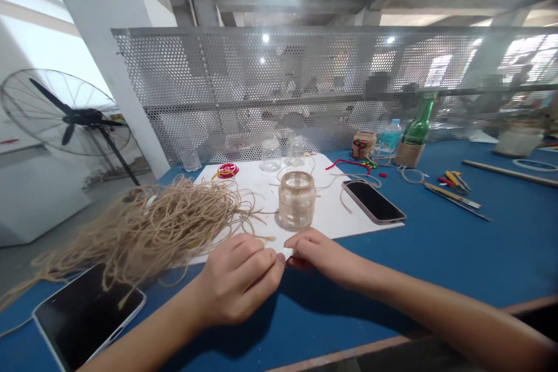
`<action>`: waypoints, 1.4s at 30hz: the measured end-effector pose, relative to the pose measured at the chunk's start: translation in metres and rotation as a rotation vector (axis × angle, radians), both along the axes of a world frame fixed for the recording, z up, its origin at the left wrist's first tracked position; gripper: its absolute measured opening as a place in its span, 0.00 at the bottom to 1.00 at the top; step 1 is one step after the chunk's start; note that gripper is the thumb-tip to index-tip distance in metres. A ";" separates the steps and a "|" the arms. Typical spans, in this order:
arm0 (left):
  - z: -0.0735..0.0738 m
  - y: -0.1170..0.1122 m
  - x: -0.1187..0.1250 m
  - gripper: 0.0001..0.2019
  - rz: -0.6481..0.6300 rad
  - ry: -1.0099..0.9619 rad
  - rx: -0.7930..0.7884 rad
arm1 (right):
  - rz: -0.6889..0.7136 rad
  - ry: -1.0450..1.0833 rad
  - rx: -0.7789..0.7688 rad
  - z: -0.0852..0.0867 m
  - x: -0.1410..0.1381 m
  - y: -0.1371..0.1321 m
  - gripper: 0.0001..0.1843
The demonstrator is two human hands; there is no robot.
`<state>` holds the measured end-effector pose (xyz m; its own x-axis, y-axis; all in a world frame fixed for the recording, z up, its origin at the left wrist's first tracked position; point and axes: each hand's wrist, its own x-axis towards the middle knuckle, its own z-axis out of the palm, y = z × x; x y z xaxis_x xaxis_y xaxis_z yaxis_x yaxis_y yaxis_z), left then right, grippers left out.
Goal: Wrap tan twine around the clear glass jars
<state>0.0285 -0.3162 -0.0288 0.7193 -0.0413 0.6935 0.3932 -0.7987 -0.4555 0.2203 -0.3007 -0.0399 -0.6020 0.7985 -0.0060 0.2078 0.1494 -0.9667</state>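
My left hand (239, 282) and my right hand (320, 253) meet at the front corner of a white paper sheet (257, 200), their fingers curled inward. A small red item (299, 264) shows under my right fingers, and whether either hand grips anything is hidden. Just beyond them stands a glass jar wrapped with twine (297, 200). To the left of my left hand, a large tangle of jute twine (152, 229) spreads over the sheet's edge and the table. A black smartphone (374, 201) lies on the sheet's right edge.
The blue table (457, 256) holds a tablet (87, 317), several glass jars, a green bottle (418, 125), a water bottle (391, 136), a red tape roll (227, 170) and hand tools (453, 189). A perforated metal screen (261, 75) runs behind; a standing fan (65, 110) is left.
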 end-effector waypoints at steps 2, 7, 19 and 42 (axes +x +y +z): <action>0.002 -0.002 0.000 0.05 -0.031 0.020 0.034 | 0.026 0.050 -0.051 0.002 -0.001 -0.002 0.12; 0.006 -0.007 0.002 0.04 -0.067 0.036 0.070 | 0.092 0.120 -0.100 0.001 -0.002 -0.004 0.11; -0.002 -0.012 -0.002 0.04 -0.047 0.052 0.188 | 0.121 0.052 -0.080 0.002 -0.001 -0.003 0.10; 0.004 0.030 0.020 0.07 0.183 -0.414 -0.971 | 0.206 -0.491 1.317 -0.028 -0.013 -0.010 0.28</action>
